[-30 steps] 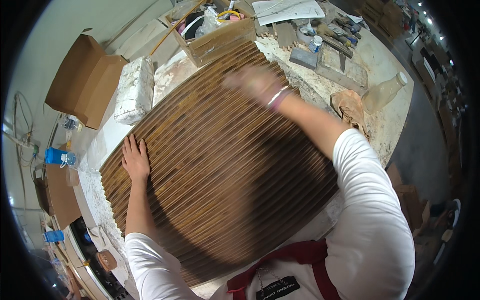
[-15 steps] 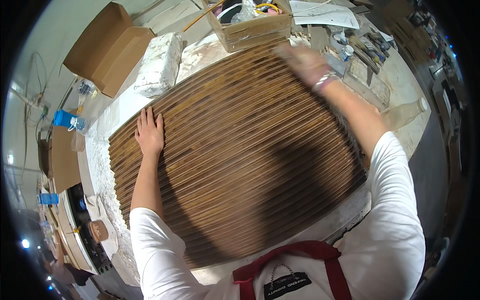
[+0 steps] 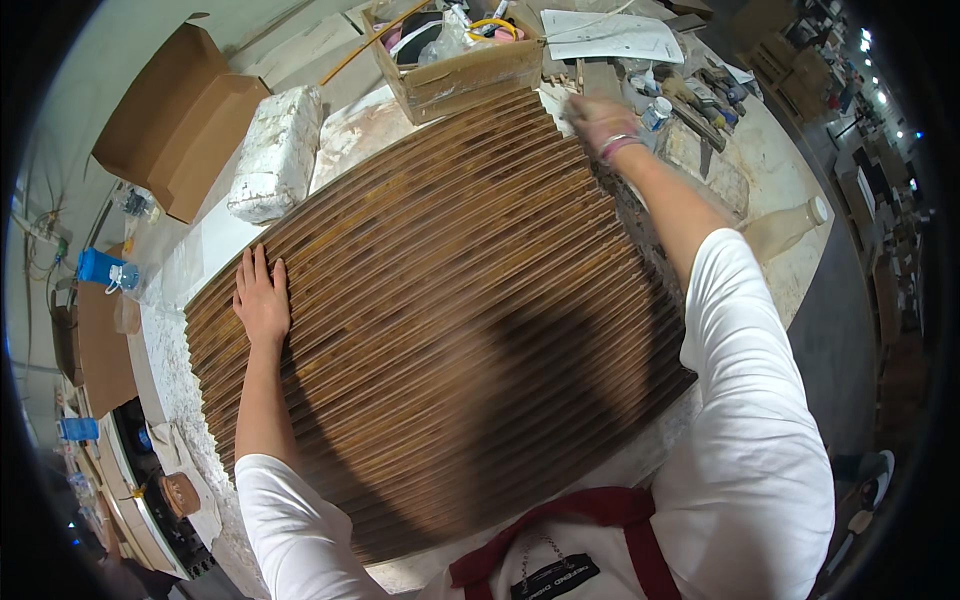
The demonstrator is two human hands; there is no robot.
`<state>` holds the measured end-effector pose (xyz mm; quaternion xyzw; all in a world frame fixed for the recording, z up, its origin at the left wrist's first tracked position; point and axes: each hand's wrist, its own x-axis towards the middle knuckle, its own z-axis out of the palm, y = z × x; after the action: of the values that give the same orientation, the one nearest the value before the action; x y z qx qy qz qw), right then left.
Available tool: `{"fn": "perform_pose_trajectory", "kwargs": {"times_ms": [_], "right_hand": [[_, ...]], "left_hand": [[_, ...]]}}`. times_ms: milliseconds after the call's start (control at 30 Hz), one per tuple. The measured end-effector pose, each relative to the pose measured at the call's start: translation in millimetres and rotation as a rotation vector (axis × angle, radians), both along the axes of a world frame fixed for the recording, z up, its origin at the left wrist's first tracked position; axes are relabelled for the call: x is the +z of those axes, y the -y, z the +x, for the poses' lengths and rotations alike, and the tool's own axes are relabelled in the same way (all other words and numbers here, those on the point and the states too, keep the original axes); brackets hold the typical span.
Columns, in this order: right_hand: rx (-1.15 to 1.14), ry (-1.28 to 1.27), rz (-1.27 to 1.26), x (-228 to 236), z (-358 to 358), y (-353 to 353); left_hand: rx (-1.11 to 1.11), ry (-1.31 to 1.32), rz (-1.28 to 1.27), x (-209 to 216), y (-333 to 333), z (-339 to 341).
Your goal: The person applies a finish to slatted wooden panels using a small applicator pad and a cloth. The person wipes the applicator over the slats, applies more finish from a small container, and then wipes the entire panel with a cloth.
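A wide brown panel [image 3: 430,290] with ridged, wood-like slats lies across the bench, its short edges jagged. My left hand [image 3: 263,300] rests flat on its upper left part, fingers stretched out and touching the slats. At the panel's far right corner is my right hand [image 3: 603,122], with a pink and silvery band at the wrist. Motion smears its fingers, so whether they hold anything is hidden. A shadow falls over the panel's lower right.
Behind the panel stand a cardboard box [image 3: 465,80] of odds and ends and a white-smeared block [image 3: 277,155]. An open carton [image 3: 180,115] sits far left. Hand tools [image 3: 700,100] and a pale bottle [image 3: 790,228] lie at the right. White paper [image 3: 612,37] is at the back.
My right hand has moved rightward relative to the panel, from over its far right corner to just past the edge. My left hand stays on the slats. The whole view has shifted somewhat.
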<state>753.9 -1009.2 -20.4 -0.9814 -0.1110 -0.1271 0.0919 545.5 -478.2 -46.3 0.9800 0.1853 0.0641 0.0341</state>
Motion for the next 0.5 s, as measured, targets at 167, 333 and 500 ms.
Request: {"fn": "perform_pose_trajectory", "kwargs": {"times_ms": [167,333,500], "right_hand": [[0.420,-0.009,0.019,38,-59,-121],[0.882,0.054,0.051,25,-123,-221],[0.526,0.286,0.029,4,-27,-174]], "left_hand": [[0.027,-0.009,0.016,2,-6,-8],[0.002,-0.001,0.009,0,-7,-4],[-0.002,0.013,0.010,0,-3,-3]]}}
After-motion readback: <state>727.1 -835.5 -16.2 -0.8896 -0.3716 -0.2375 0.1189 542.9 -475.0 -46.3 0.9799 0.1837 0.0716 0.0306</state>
